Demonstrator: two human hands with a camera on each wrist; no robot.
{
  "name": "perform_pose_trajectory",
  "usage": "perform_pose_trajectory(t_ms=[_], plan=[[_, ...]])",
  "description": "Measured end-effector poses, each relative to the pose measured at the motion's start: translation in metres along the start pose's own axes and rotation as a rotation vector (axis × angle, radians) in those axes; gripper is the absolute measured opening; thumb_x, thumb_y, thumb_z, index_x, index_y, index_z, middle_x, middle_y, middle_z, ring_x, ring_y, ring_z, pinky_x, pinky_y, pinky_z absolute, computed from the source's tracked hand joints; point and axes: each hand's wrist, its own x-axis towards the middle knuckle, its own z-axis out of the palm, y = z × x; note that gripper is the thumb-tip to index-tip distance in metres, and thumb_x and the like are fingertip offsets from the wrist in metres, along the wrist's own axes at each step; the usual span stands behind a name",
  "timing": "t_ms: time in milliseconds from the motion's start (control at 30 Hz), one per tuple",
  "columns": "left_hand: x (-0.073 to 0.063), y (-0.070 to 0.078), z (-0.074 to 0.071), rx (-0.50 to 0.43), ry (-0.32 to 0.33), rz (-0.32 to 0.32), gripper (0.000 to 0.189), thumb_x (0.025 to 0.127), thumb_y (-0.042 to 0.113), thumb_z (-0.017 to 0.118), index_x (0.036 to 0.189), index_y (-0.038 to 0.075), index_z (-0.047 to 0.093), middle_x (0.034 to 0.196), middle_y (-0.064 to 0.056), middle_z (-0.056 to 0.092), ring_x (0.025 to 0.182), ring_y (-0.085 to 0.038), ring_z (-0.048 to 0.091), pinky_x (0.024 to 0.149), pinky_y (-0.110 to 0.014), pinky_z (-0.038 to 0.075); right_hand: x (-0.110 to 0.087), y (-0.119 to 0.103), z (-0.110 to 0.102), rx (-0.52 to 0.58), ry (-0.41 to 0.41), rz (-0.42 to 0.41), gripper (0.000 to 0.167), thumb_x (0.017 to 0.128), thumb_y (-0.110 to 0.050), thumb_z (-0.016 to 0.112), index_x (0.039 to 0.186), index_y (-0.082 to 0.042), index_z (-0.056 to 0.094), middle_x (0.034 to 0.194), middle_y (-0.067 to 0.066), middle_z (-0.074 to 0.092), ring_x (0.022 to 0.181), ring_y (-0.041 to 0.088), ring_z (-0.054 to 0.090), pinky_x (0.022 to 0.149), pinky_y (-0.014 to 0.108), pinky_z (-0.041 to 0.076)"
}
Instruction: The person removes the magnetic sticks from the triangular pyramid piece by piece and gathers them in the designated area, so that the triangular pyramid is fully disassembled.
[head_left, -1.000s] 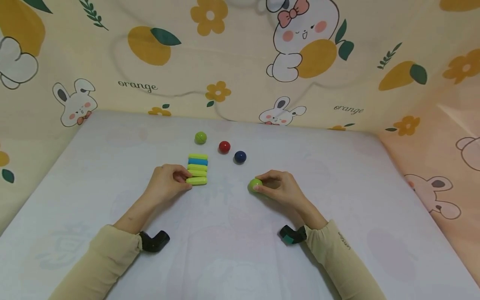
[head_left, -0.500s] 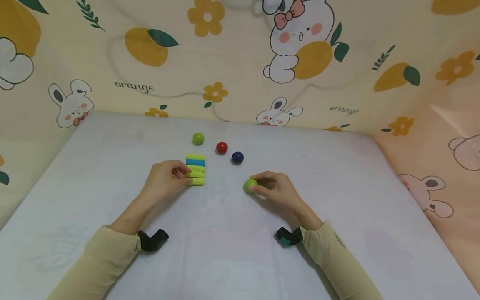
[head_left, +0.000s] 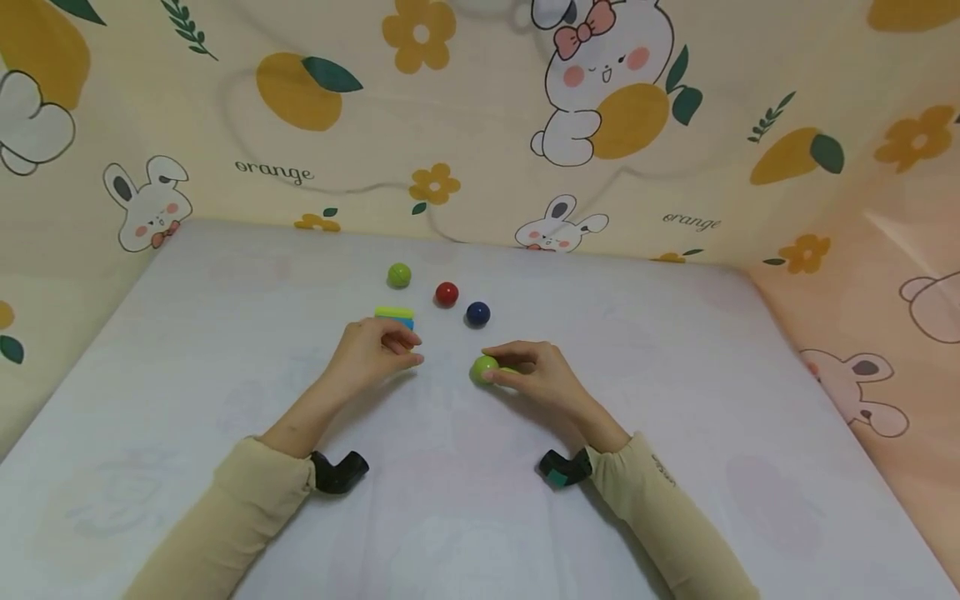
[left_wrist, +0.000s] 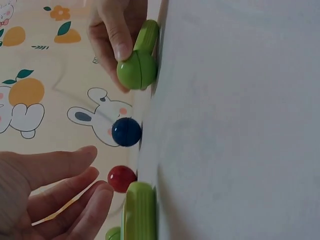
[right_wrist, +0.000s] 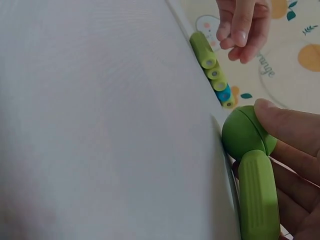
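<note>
My right hand (head_left: 551,379) pinches a light green ball (head_left: 483,370) between thumb and fingers, low over the table. A ribbed green rod (right_wrist: 258,195) meets the ball and extends back beside the palm in the right wrist view. My left hand (head_left: 372,350) holds nothing; its fingers are loosely bent, with a gap to the thumb. It hovers over a row of short rods, hiding most of them in the head view. The right wrist view shows the row side by side: yellow-green rods (right_wrist: 202,50) and one blue rod (right_wrist: 223,93).
Behind the hands lie a dark blue ball (head_left: 477,314), a red ball (head_left: 446,293) and another green ball (head_left: 399,275), in a slanting line. The white tabletop (head_left: 465,517) ends at a patterned cloth backdrop (head_left: 480,125). Black wrist devices (head_left: 341,472) stick out from both sleeves.
My left hand has left the end of the nearest rods and moved right, across the row. My right hand has shifted slightly left, still pinching the green ball.
</note>
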Motion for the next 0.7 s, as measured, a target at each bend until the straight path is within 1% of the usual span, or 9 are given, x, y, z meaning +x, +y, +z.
perform_pose_trajectory(t_ms=[133, 267, 533, 700], plan=[[0.002, 0.002, 0.006, 0.002, -0.007, 0.033, 0.022, 0.08, 0.012, 0.076, 0.098, 0.0, 0.071, 0.085, -0.009, 0.071, 0.076, -0.018, 0.063, 0.072, -0.028, 0.048, 0.0, -0.002, 0.001, 0.008, -0.004, -0.005, 0.039, 0.083, -0.021, 0.076, 0.117, -0.004, 0.067, 0.114, 0.01, 0.07, 0.105, 0.023, 0.065, 0.095, 0.038, 0.05], [0.004, 0.004, 0.014, -0.005, -0.022, 0.047, 0.021, 0.079, 0.013, 0.077, 0.096, 0.001, 0.072, 0.085, -0.009, 0.071, 0.076, -0.017, 0.065, 0.073, -0.029, 0.05, 0.0, -0.002, 0.001, 0.007, -0.001, -0.007, 0.041, 0.082, -0.021, 0.076, 0.119, -0.005, 0.067, 0.116, 0.008, 0.069, 0.106, 0.021, 0.064, 0.095, 0.037, 0.05], [0.006, 0.01, 0.028, -0.012, -0.066, 0.045, 0.021, 0.079, 0.015, 0.078, 0.096, 0.003, 0.072, 0.086, -0.007, 0.071, 0.077, -0.016, 0.064, 0.072, -0.028, 0.051, -0.004, 0.003, -0.002, -0.008, -0.013, -0.025, 0.045, 0.081, -0.022, 0.077, 0.121, -0.006, 0.065, 0.119, 0.007, 0.067, 0.11, 0.02, 0.063, 0.099, 0.036, 0.048], [0.008, 0.013, 0.035, -0.009, -0.083, 0.066, 0.022, 0.079, 0.015, 0.078, 0.096, 0.003, 0.071, 0.084, -0.006, 0.07, 0.075, -0.015, 0.063, 0.071, -0.026, 0.05, -0.009, 0.005, -0.008, -0.025, -0.01, -0.022, 0.044, 0.081, -0.021, 0.077, 0.121, -0.007, 0.065, 0.119, 0.006, 0.067, 0.111, 0.021, 0.063, 0.1, 0.038, 0.046]])
